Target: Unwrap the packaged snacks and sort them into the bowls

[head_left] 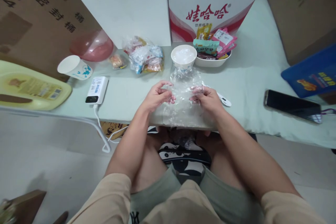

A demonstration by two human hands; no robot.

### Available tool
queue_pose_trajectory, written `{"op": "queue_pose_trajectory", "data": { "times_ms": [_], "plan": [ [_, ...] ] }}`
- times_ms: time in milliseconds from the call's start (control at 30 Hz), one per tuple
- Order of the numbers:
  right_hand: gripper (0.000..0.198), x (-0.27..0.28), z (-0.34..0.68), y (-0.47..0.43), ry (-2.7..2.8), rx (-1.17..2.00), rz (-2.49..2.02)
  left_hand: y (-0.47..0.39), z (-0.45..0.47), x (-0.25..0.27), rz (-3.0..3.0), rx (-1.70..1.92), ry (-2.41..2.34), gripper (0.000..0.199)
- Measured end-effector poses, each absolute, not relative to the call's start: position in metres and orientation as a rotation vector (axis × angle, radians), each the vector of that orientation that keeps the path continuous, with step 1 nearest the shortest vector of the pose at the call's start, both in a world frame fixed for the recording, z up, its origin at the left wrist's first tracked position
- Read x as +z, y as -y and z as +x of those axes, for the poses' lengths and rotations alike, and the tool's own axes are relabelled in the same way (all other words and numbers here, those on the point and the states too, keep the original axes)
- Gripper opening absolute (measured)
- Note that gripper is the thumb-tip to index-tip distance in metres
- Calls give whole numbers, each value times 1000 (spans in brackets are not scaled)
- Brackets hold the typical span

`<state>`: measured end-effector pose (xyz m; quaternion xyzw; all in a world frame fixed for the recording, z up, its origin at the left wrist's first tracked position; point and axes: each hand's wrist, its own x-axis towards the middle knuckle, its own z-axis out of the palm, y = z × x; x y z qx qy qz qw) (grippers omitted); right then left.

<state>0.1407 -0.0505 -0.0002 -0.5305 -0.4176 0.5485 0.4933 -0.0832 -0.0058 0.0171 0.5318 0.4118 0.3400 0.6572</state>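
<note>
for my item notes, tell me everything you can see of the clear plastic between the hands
The clear plastic is thin, colourless and see-through, crinkled with bright glints; whether it is a bag or a loose sheet cannot be told. It is spread out over the pale green cloth, which shows through it, from near the paper cup toward the table's near edge. The left hand and right hand are at its opposite sides; how firmly they grip is unclear.

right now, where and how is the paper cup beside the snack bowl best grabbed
Probably by the outer wall below its rim, left hand coming from the left: the paper cup stands upright and narrows downward, the snack bowl crowds its right, and crinkled clear plastic lies on the near side.
</note>
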Motion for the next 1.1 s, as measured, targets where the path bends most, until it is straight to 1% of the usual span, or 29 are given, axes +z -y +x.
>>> {"op": "queue_pose_trajectory", "data": {
  "times_ms": [67,100,200,233,267,333,400,467,533,567,600,633,700,733,767,800,833,900,933,967,1033,1100],
  "plan": [
    [19,-3,144,48,1067,1240,-1311,3,-84,13,1185,786,-925,43],
    [22,-4,147,48,1110,1186,-1303,2,-85,11,1188,792,-933,38],
    [46,-2,154,51,1219,1099,-1203,-3,-86,8,1230,790,-971,24],
    [49,0,156,53,1244,1095,-1165,-4,-86,9,1246,788,-980,22],
    [49,2,157,56,1270,1095,-1131,-4,-87,10,1253,789,-984,21],
    [42,5,158,61,1320,1095,-1102,-4,-88,13,1230,799,-984,19],
    [39,7,158,66,1441,1070,-1159,-4,-87,14,1224,819,-1009,17],
    [31,9,158,68,1673,981,-1272,-4,-86,14,1292,834,-1056,18],
    [23,9,159,68,1858,845,-1346,-3,-84,14,1353,850,-1066,25],
    [23,8,159,67,1869,779,-1365,-2,-82,14,1347,861,-1048,34],
    [28,7,160,65,1819,730,-1383,-1,-82,14,1317,876,-1017,43],
    [36,6,160,63,1721,706,-1400,0,-81,15,1273,893,-981,52],
    [62,2,158,59,1496,768,-1403,2,-82,17,1193,917,-907,65],
    [74,0,155,57,1408,862,-1379,3,-82,19,1165,916,-876,70],
    [82,-1,153,56,1344,993,-1343,5,-83,21,1142,908,-852,74],
    [84,-2,150,55,1306,1139,-1303,6,-84,23,1121,898,-838,79],
    [77,-1,146,54,1286,1270,-1268,7,-85,25,1097,891,-836,84],
    [52,3,140,53,1267,1426,-1234,9,-85,27,1032,885,-846,89],
    [42,5,137,53,1250,1442,-1232,10,-84,27,989,871,-849,88],
    [36,8,135,53,1227,1426,-1235,10,-82,26,946,834,-845,82],
    [34,12,133,53,1147,1356,-1233,10,-78,24,892,709,-836,65],
    [40,14,134,52,1022,1344,-1227,10,-74,21,907,630,-843,48]
  ]
}}
